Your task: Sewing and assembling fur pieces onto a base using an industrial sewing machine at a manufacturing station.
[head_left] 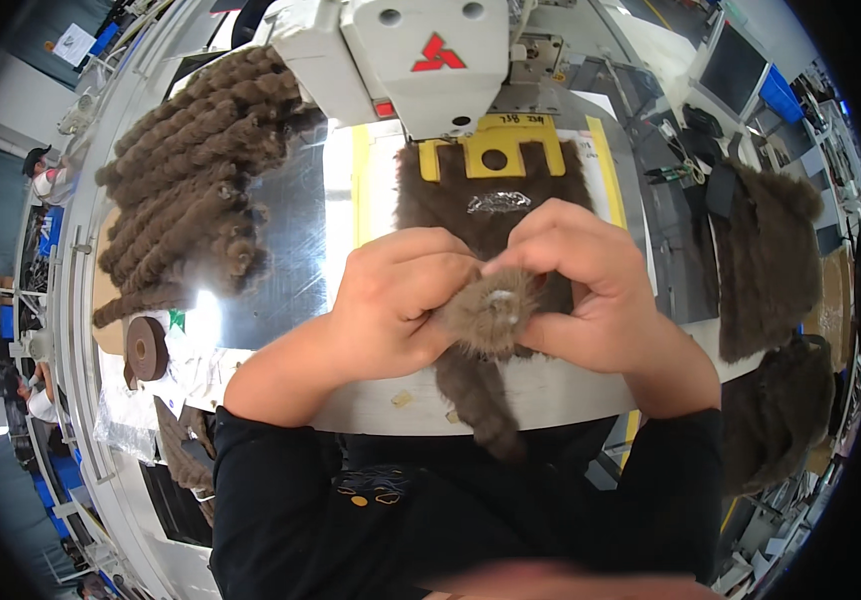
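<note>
Your left hand (390, 300) and right hand (595, 285) grip a brown fur strip (490, 318) — its tail hanging past the white table's (360, 405) near edge — with the yellow template (528, 152) farther off.

Marks on the machine and its yellow plate, from our seat.
At 12 o'clock we see a red emblem (437, 55) of three joined pointed shapes on the white machine head (380, 30). At 1 o'clock, black handwritten characters (522, 120) stand on the yellow plate (542, 150); between 1 and 2, we find tiny marks on a white sheet (590, 150), too small for us to read. At 10 o'clock, a distant notice (74, 45) is illegible to us.
</note>
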Demonstrator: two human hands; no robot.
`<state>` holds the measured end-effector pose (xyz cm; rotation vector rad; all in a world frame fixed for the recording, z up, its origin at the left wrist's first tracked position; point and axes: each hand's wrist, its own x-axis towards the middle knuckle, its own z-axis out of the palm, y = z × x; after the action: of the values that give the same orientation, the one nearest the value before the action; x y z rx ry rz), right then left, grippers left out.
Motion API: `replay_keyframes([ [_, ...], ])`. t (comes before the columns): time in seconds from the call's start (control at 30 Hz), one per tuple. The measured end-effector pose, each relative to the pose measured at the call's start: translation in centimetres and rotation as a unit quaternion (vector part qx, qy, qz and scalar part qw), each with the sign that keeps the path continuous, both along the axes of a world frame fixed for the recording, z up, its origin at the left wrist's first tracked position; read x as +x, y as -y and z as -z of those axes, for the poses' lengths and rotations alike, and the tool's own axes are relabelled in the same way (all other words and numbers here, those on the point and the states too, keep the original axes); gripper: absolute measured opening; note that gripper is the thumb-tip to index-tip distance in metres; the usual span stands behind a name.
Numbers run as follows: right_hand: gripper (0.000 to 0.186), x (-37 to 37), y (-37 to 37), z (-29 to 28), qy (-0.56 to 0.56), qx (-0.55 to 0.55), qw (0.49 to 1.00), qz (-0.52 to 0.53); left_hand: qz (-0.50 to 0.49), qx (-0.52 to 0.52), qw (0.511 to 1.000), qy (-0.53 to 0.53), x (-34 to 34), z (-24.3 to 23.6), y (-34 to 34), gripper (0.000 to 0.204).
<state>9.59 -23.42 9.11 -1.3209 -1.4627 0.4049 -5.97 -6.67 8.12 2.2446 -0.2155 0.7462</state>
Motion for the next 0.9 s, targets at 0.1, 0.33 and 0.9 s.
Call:
replay_keyframes([
  [0.1,0.035,0.1,0.3,0.0,0.020,0.015,1.000,-0.003,0.002,-0.011,1.000,0.023,0.5,0.5,0.5,0.018],
  [0.33,0.028,-0.2,1.0,0.1,0.074,0.043,0.996,0.035,0.025,-0.026,0.999,0.004,0.7,0.3,0.9,0.017],
  [0.9,0.015,8.2,-6.1,4.6,-0.168,-0.281,0.940,0.093,-0.053,-0.424,0.872,-0.241,5.3,7.0,-0.3,0.030],
])
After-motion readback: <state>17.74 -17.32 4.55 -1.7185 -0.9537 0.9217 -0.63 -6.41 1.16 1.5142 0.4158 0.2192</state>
